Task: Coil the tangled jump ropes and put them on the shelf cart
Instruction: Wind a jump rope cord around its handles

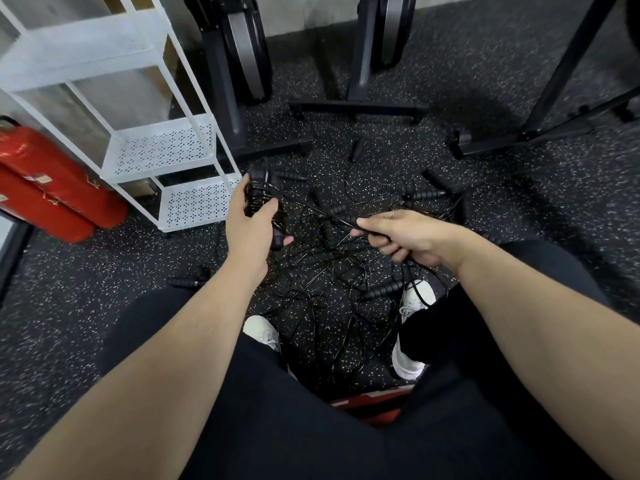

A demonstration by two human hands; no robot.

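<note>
**Both hands on one rope above the tangle; cart at left, unloaded shelves in view**

Left hand (250,225): fingers (268,206) are curled round a wound coil of black rope (260,199), held upright above the floor. A handle end shows above the grip and another below the palm.

Right hand (407,237): fingers (379,241) are clenched on a black rope handle (341,219), thumb along its top. A taut strand (304,206) runs from this handle up-left to the coil, so the two hands hold the same rope.

Beneath and between the hands, the remaining jump ropes (329,282) lie as a loose tangle on the speckled rubber floor (86,306), with ribbed handles scattered at its margins. The tangle reaches the person's white shoes (414,299) and lies between the legs.

The white shelf cart (162,147) stands to the left, its lowest perforated tier just beside the left hand; the nearest corner post is close to the coil. Red cylinders (48,188) lie on the floor left of the cart, against its base.

Black machine bases (358,107) border the far edge of the tangle. Open floor shows at lower left.
</note>
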